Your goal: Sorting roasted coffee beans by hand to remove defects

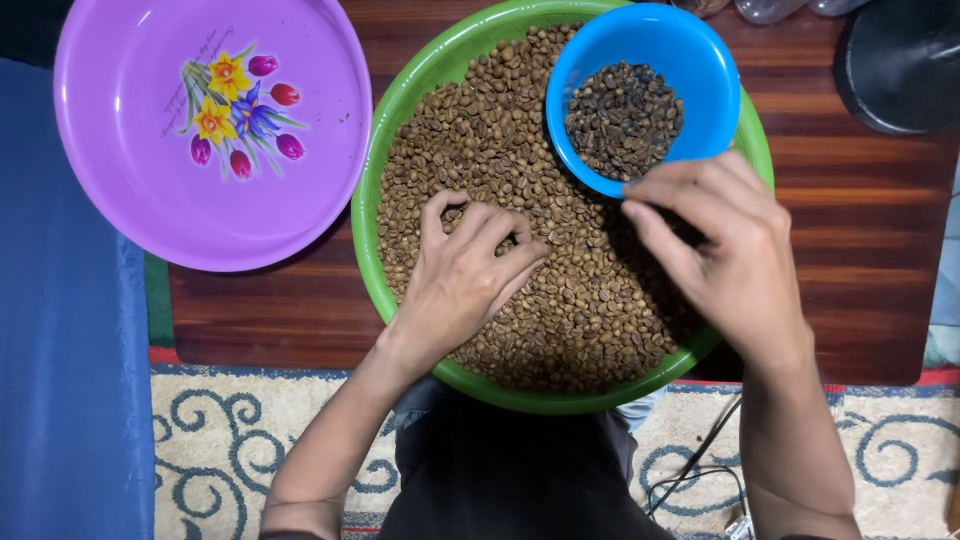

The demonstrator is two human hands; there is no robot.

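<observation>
A large green basin [372, 190] full of light brown coffee beans [500, 130] rests on a low dark wooden table. Inside it, at the upper right, sits a small blue bowl [700, 70] holding darker beans [623, 118]. My left hand [465, 275] lies on the light beans in the middle of the basin, fingers curled into them. My right hand [730, 250] hovers at the blue bowl's near rim with thumb and forefinger pinched together; whether a bean is between them I cannot tell.
An empty purple basin [130, 180] with a flower print sits at the left of the wooden table [860, 250]. A dark round object [900, 60] is at the far right. A patterned rug [220, 440], blue cloth [60, 350] and a cable [700, 460] lie below.
</observation>
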